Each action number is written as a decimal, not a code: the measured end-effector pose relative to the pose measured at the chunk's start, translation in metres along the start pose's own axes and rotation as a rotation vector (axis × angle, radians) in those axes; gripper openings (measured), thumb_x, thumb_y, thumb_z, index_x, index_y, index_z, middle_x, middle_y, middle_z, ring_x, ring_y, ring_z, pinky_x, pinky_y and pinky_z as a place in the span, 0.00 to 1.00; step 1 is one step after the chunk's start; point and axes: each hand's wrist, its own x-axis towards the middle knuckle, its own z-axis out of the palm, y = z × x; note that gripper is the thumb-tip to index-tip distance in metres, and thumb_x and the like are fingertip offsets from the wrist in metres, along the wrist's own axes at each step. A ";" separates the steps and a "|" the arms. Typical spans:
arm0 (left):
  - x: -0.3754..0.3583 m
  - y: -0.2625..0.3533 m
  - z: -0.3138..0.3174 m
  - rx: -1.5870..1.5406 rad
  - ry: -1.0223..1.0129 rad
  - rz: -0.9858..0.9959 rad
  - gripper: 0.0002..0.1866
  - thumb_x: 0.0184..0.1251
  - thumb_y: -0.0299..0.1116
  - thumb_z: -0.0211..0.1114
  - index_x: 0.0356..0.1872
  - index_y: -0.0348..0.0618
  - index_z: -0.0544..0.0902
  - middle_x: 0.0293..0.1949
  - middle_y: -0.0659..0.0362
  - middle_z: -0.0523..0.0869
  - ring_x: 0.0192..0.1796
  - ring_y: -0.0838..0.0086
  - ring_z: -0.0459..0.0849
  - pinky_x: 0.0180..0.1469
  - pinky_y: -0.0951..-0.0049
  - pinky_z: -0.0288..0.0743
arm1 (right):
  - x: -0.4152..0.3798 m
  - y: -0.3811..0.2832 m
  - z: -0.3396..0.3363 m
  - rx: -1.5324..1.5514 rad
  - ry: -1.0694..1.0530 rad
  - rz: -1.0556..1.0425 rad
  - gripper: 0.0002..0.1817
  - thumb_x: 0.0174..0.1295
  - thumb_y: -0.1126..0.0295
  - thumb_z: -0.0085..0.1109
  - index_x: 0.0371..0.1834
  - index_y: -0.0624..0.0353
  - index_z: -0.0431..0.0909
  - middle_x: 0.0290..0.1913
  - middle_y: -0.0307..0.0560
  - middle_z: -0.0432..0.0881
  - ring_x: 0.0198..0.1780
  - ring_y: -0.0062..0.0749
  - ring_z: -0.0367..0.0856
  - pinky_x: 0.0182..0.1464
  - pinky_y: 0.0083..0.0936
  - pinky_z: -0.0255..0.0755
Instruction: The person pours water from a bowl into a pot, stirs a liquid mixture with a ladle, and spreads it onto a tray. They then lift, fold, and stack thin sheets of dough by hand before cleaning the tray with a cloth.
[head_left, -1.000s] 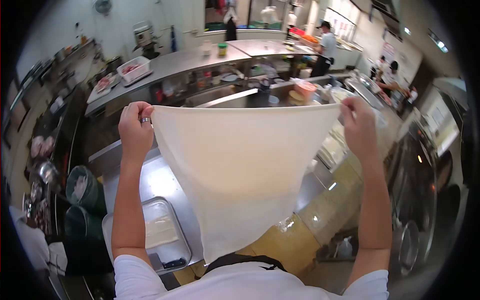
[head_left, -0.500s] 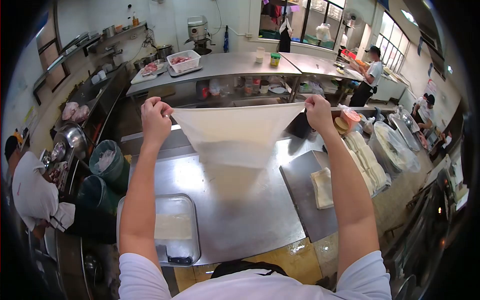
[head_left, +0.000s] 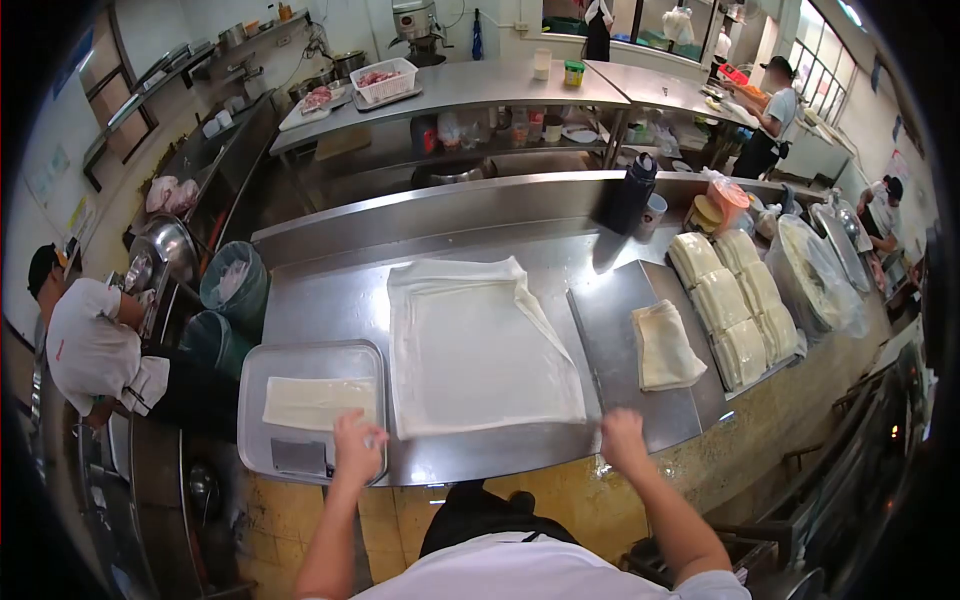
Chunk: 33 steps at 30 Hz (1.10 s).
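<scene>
A thin, pale, near-square sheet of dough (head_left: 485,350) lies spread on the steel table, its right edge folded and wrinkled. My left hand (head_left: 358,448) is over the right front part of a metal tray (head_left: 255,400), its fingers loosely apart and empty. In that tray lies a folded pale dough piece (head_left: 318,402) beside a flat grey scraper-like blade (head_left: 299,457). My right hand (head_left: 622,438) is curled closed just right of the sheet's front corner, apart from it. Beyond it, a folded dough stack (head_left: 665,348) rests on a raised steel board (head_left: 628,288).
Several folded dough blocks (head_left: 730,310) fill a tray at right, beside a bag-lined tub (head_left: 815,270). A dark bottle (head_left: 632,195) stands at the table's back ledge. Green bins (head_left: 232,280) are at left, near a co-worker (head_left: 95,340); others work farther right.
The dough sheet, held up by both hands before, now lies flat on the table. Both hands let go of it and came down toward the front edge. The view tilted lower.
</scene>
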 end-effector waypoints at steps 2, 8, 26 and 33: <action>-0.009 -0.002 0.021 -0.072 -0.058 -0.102 0.09 0.56 0.31 0.78 0.38 0.44 0.91 0.61 0.43 0.81 0.67 0.45 0.75 0.71 0.49 0.68 | -0.018 -0.011 0.007 0.097 -0.026 0.047 0.09 0.57 0.73 0.66 0.41 0.60 0.83 0.46 0.56 0.82 0.55 0.54 0.78 0.63 0.51 0.67; 0.071 0.038 0.075 -0.132 -0.160 0.046 0.13 0.61 0.33 0.76 0.46 0.43 0.90 0.61 0.45 0.83 0.68 0.47 0.76 0.72 0.51 0.69 | 0.085 -0.064 -0.004 0.398 0.096 0.106 0.15 0.59 0.74 0.67 0.50 0.63 0.82 0.50 0.61 0.84 0.55 0.59 0.81 0.60 0.48 0.74; 0.298 0.030 0.173 0.179 -0.407 0.189 0.37 0.76 0.49 0.65 0.77 0.34 0.68 0.83 0.43 0.61 0.86 0.47 0.53 0.84 0.37 0.42 | 0.413 0.001 0.056 0.300 0.260 0.458 0.12 0.68 0.62 0.66 0.43 0.61 0.88 0.50 0.60 0.86 0.55 0.60 0.81 0.57 0.46 0.77; 0.315 0.035 0.189 0.210 -0.441 0.239 0.39 0.79 0.52 0.60 0.80 0.35 0.63 0.84 0.44 0.59 0.86 0.50 0.52 0.84 0.36 0.41 | 0.370 -0.042 0.117 0.068 -0.208 0.065 0.36 0.76 0.48 0.55 0.74 0.68 0.70 0.81 0.68 0.63 0.83 0.61 0.57 0.82 0.55 0.53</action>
